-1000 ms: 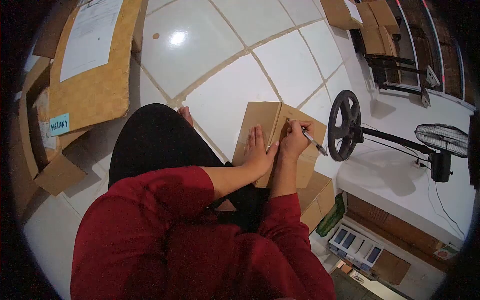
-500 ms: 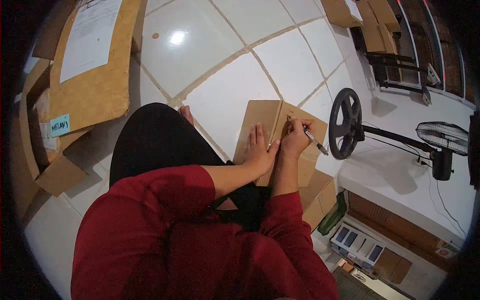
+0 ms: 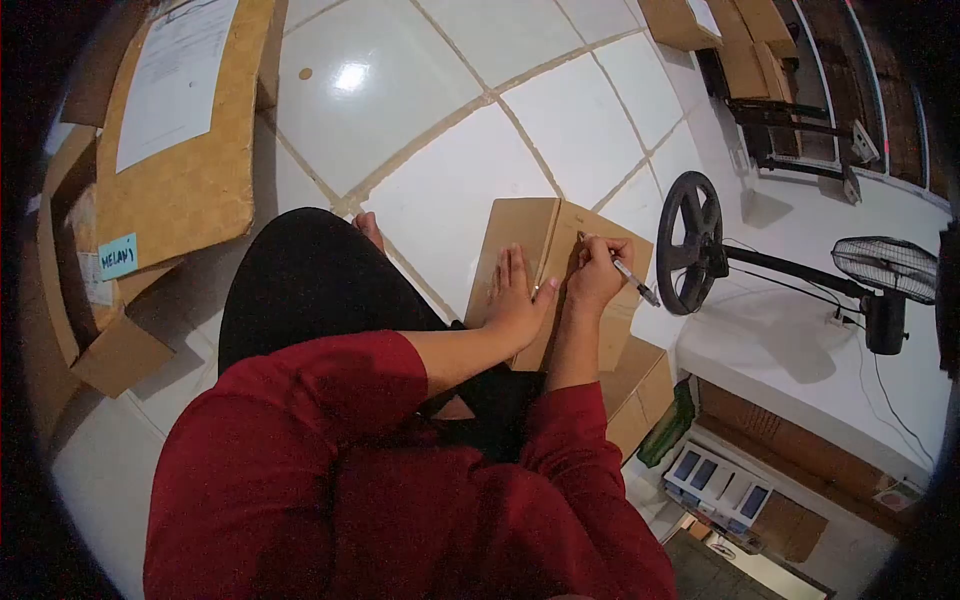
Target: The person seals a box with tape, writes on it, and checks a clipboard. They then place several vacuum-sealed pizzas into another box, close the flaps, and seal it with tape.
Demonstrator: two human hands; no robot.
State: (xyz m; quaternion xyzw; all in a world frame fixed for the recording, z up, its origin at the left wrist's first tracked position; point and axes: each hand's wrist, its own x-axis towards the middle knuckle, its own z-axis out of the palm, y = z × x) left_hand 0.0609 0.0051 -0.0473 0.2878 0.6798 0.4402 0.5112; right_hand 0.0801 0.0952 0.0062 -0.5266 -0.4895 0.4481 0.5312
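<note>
A brown cardboard box (image 3: 525, 225) lies tilted in front of my lap, with two faces and the fold between them showing. My left hand (image 3: 517, 308) rests flat on its left face, fingers stretched out and thumb across the fold. In my right hand (image 3: 597, 275) is a pen (image 3: 636, 284) with a clear barrel and dark end, its tip at the right face. Small faint marks show on the cardboard near the top of that face; I cannot read them.
Another cardboard box (image 3: 640, 395) sits beside my right forearm. A black-based stand fan (image 3: 690, 245) lies to the right. At left stands a large carton (image 3: 180, 190) with a paper sheet and a teal label. White tiles (image 3: 450, 170) cover the floor.
My right hand and the pen tip have shifted slightly to the right across the box face. My left hand stays flat in about the same place.
</note>
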